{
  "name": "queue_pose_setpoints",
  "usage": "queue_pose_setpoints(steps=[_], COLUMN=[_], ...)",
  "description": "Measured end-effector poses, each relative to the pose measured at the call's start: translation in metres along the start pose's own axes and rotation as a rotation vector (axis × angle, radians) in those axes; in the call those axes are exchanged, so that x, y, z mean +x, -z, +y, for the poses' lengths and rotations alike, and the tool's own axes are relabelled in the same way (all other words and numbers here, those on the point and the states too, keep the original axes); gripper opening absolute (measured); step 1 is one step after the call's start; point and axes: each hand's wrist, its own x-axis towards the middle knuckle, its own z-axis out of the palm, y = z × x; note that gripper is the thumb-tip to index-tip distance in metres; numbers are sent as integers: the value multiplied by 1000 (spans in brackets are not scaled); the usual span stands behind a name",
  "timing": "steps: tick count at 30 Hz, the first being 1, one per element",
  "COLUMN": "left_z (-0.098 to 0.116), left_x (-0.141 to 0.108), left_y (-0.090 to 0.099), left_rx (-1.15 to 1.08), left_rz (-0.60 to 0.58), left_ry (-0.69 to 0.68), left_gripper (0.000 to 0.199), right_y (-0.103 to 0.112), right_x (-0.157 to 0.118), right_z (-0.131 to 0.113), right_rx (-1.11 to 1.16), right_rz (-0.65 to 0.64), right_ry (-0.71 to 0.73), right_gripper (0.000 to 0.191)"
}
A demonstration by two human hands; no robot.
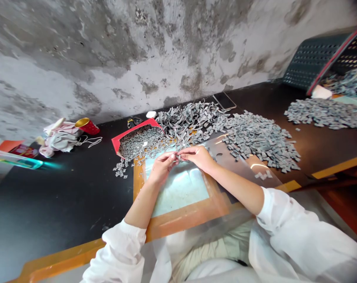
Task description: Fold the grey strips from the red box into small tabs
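Observation:
My left hand (162,167) and my right hand (197,157) meet above a lit, orange-framed panel (178,188). Their fingertips pinch a small grey piece (178,157), too small to make out in detail. Just beyond my fingers lies a tangled heap of grey cut strips (187,120). A red-rimmed tray (137,129) full of tiny grey pieces stands to the left of that heap. To the right spreads a pile of small grey squares (258,139). A clear plastic sheet (234,157) lies partly under my right forearm.
The black tabletop (63,192) runs along a stained concrete wall (107,51). On it are a phone (224,101), a red cup (88,125), white cloth (60,139), and another grey pile (322,114). A perforated dark crate (314,59) stands at the far right.

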Motion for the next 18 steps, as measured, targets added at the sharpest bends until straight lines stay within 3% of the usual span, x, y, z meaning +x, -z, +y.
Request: queue_pose_setpoints(steps=[10,18], left_z=[1,13], left_x=[0,-4], left_y=[5,6], left_rx=[40,277], left_rz=[-70,-159], left_ry=[-27,-141], left_gripper=[26,14], right_y=[-2,-1], right_x=[-3,-2], right_z=[-3,-2], right_rx=[-8,-32], right_rz=[5,10], right_ry=[-22,-21], right_gripper=[21,21])
